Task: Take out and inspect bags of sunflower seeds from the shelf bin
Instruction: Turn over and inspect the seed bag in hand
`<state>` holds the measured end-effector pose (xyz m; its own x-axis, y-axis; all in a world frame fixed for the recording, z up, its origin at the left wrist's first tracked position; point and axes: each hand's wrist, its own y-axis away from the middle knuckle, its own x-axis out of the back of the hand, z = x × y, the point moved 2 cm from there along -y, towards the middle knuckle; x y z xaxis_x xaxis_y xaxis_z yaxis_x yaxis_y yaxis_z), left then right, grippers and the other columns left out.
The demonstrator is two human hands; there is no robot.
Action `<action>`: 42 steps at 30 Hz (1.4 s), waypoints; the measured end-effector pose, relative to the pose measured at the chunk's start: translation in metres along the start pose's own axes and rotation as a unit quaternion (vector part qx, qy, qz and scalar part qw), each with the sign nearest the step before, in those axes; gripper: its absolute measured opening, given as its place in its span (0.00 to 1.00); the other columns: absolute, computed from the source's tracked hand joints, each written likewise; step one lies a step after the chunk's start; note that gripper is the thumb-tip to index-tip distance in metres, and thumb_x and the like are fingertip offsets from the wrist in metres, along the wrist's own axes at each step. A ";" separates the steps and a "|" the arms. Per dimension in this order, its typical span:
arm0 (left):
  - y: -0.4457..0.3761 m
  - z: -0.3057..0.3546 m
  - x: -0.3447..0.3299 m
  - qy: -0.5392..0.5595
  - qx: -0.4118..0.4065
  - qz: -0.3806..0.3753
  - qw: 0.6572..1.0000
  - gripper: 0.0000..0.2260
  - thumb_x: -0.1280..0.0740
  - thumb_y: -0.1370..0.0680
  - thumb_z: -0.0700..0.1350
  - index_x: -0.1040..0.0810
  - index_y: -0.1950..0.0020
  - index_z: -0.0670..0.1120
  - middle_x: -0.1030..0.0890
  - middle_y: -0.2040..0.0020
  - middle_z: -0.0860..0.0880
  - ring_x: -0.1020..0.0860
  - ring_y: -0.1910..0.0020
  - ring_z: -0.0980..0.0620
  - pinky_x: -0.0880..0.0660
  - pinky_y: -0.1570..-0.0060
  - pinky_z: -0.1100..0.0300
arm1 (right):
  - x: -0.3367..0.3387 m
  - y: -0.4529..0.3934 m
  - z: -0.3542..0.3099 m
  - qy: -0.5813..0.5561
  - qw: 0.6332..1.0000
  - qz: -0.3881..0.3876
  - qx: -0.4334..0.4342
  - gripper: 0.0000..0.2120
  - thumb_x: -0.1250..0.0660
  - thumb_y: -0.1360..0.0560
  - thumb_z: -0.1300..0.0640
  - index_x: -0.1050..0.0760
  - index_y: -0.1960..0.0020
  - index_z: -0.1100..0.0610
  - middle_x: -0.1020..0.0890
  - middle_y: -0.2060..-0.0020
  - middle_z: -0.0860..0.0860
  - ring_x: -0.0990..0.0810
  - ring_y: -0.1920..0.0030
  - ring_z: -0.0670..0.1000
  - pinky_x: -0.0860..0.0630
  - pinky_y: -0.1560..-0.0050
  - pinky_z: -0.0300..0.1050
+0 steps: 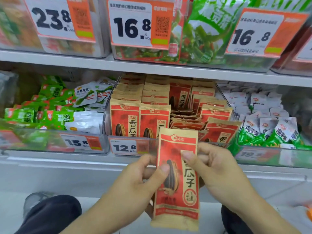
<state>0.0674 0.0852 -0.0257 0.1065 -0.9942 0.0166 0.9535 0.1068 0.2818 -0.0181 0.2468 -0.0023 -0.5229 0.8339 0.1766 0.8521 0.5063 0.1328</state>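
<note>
Seed bag (177, 179) upright, long axis vertical, out front of bin (108, 119). Left hand (143, 179) and right hand (214, 168) both pinching its side edges mid-height, thumbs on front.

You face grey metal store shelves (152, 68) with clear plastic bins (55, 146) and orange price tags (135, 22); pale tiled floor (287, 191) lies below.

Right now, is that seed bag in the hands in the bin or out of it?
Out. Both hands, left and right, hold the bag upright in front of the bin, below its front edge.
</note>
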 end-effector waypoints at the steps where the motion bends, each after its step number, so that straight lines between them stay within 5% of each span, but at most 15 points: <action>1: 0.000 -0.001 0.001 0.000 0.006 -0.020 1.000 0.19 0.34 0.23 0.60 0.24 0.42 0.47 0.13 0.57 0.44 0.14 0.62 0.44 0.18 0.66 0.54 | 0.003 -0.002 0.001 0.003 1.000 0.017 0.009 0.09 0.34 0.22 0.53 0.20 0.47 0.58 0.13 0.63 0.59 0.13 0.63 0.63 0.19 0.66 0.55; 4: -0.001 -0.003 0.003 0.009 -0.016 -0.006 1.000 0.18 0.34 0.22 0.58 0.24 0.42 0.46 0.13 0.57 0.42 0.15 0.63 0.42 0.19 0.68 0.52 | 0.008 -0.005 0.003 -0.005 1.000 -0.008 -0.001 0.13 0.31 0.26 0.52 0.21 0.44 0.57 0.12 0.58 0.55 0.12 0.60 0.58 0.16 0.60 0.56; 8: -0.003 -0.005 0.004 0.015 -0.053 0.056 0.997 0.19 0.36 0.27 0.55 0.23 0.43 0.44 0.14 0.61 0.43 0.16 0.68 0.46 0.19 0.69 0.53 | 0.007 -0.003 0.005 0.030 0.986 -0.161 -0.038 0.26 0.24 0.32 0.53 0.26 0.35 0.51 0.13 0.48 0.52 0.12 0.52 0.58 0.15 0.54 0.57; 13: -0.005 -0.007 0.003 0.005 -0.088 0.101 0.991 0.17 0.37 0.25 0.55 0.23 0.42 0.45 0.13 0.59 0.44 0.16 0.67 0.47 0.20 0.70 0.51 | 0.009 -0.007 0.009 0.026 0.987 -0.160 -0.012 0.26 0.23 0.32 0.57 0.26 0.35 0.53 0.13 0.47 0.56 0.13 0.53 0.63 0.16 0.55 0.62; 19: -0.008 -0.009 0.006 0.005 -0.117 0.120 0.986 0.17 0.38 0.26 0.55 0.22 0.43 0.47 0.12 0.55 0.48 0.14 0.60 0.51 0.23 0.66 0.65 | 0.012 -0.003 0.009 0.037 0.971 -0.235 0.017 0.34 0.28 0.26 0.71 0.35 0.26 0.51 0.18 0.37 0.56 0.15 0.49 0.67 0.17 0.47 0.63; 26: -0.006 -0.008 -0.001 0.013 -0.121 0.123 0.985 0.17 0.37 0.26 0.56 0.22 0.45 0.46 0.13 0.55 0.47 0.15 0.63 0.53 0.23 0.69 0.62 | 0.019 -0.001 0.010 0.055 0.969 -0.238 0.025 0.34 0.29 0.25 0.72 0.35 0.24 0.50 0.18 0.38 0.56 0.15 0.50 0.68 0.16 0.50 0.59; 34: 0.006 0.005 -0.003 0.047 -0.176 0.150 0.972 0.19 0.33 0.31 0.57 0.25 0.50 0.43 0.16 0.61 0.51 0.19 0.70 0.55 0.27 0.72 0.66 | 0.007 0.001 0.015 0.054 0.997 -0.005 0.046 0.19 0.31 0.29 0.47 0.24 0.40 0.50 0.15 0.55 0.52 0.15 0.60 0.53 0.17 0.61 0.49; 42: 0.013 0.009 -0.012 -0.034 -0.187 0.143 0.971 0.23 0.42 0.19 0.63 0.29 0.54 0.42 0.21 0.72 0.51 0.23 0.74 0.54 0.28 0.71 0.64 | -0.019 0.011 0.027 0.003 0.995 -0.095 -0.016 0.19 0.34 0.26 0.40 0.21 0.41 0.51 0.15 0.54 0.56 0.15 0.58 0.54 0.16 0.58 0.52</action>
<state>0.0758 0.0985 -0.0132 0.3757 -0.9202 0.1102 0.9246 0.3641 -0.1116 0.0018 0.2424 -0.0302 -0.6753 0.7217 0.1519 0.7363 0.6481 0.1946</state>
